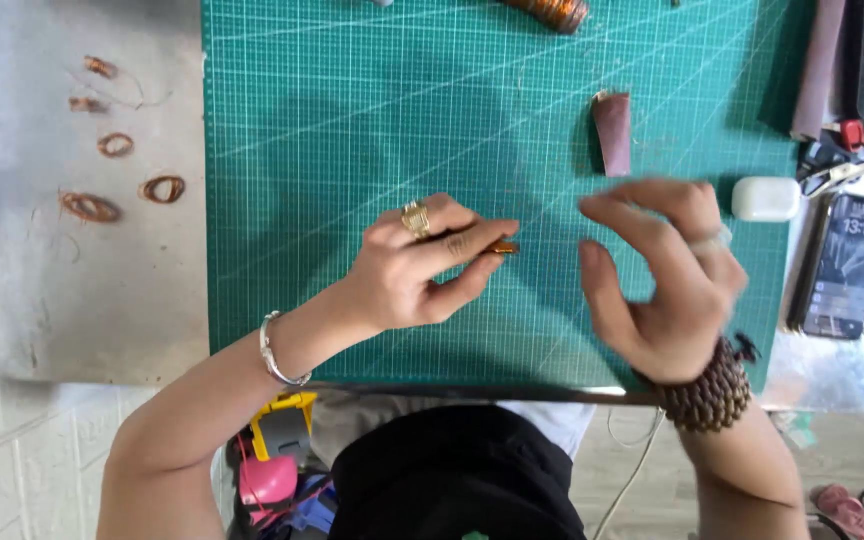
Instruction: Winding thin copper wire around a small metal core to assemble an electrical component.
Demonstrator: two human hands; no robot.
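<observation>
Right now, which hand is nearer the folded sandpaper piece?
Right. The right hand is just below the sandpaper piece, fingers open; the left hand sits farther off to its lower left, pinching a small copper piece.

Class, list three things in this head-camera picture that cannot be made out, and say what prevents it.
- Small copper piece: mostly hidden by the left hand fingers.
- Right hand: motion-blurred, so its grip is unclear.
- Copper wire spool: cut off by the top edge.

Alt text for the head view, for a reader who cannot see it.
Over a green cutting mat, the left hand pinches a small copper piece; the right hand hovers open, blurred. Copper wire coils lie left, a phone right.
</observation>
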